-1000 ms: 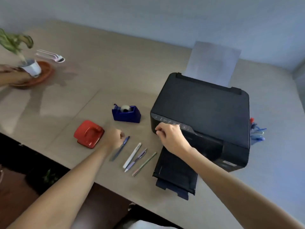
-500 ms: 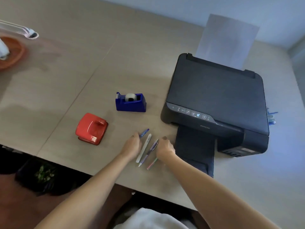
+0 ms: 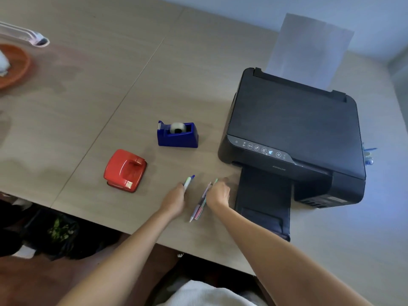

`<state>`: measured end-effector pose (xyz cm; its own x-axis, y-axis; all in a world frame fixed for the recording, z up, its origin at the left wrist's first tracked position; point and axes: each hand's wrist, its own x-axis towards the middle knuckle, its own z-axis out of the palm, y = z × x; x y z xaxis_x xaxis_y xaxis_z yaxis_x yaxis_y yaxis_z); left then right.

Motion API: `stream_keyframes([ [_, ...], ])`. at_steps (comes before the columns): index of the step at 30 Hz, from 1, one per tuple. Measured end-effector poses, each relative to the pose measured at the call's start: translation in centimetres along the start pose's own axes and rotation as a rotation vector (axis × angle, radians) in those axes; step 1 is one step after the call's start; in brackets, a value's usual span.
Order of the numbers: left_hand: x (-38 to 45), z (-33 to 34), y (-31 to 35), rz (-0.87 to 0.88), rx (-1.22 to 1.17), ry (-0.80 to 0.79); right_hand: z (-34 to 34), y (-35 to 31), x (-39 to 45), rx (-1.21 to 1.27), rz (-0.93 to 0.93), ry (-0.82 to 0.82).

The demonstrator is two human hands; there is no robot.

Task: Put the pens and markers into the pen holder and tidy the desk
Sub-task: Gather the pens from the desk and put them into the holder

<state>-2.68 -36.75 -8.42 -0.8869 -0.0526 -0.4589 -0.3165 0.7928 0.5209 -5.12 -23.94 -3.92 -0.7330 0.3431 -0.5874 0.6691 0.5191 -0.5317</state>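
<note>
My left hand is closed around two pens, a white one and a blue one, whose tips stick out past my fingers toward the far side. My right hand grips two more pens, a purple one and a green-pink one, whose lower ends point back toward the desk's front edge. Both hands hover just above the desk between the red hole punch and the printer's output tray. Blue pen ends poke out from behind the printer's right side; the pen holder itself is hidden.
A black printer with paper in its rear feed fills the right of the wooden desk; its output tray reaches the front edge. A blue tape dispenser and red hole punch sit left of it. An orange saucer lies far left.
Both hands came down onto the row of pens and closed on them. The left hand picked up the white and blue pens, the right the purple and green ones.
</note>
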Motion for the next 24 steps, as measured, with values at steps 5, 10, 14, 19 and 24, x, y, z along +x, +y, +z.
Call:
stream_keyframes([
  [5,-0.9,-0.5,1.3,-0.080,-0.287,-0.153,0.0,-0.3,0.7,-0.143,-0.066,-0.081],
  [10,-1.1,-1.0,1.4,-0.170,-0.628,-0.255,0.6,-0.4,1.2,-0.215,-0.138,-0.123],
  [14,-1.1,-1.7,1.2,-0.225,-0.825,-0.296,0.3,-0.4,1.1,-0.359,-0.196,-0.183],
  [19,-1.9,-2.4,0.6,-0.316,-0.886,-0.110,-0.1,-0.6,0.7,-0.575,-0.309,-0.274],
  [24,-3.9,-4.1,0.4,-0.346,-1.038,-0.099,-2.5,-0.5,-0.9,-0.715,-0.414,-0.397],
])
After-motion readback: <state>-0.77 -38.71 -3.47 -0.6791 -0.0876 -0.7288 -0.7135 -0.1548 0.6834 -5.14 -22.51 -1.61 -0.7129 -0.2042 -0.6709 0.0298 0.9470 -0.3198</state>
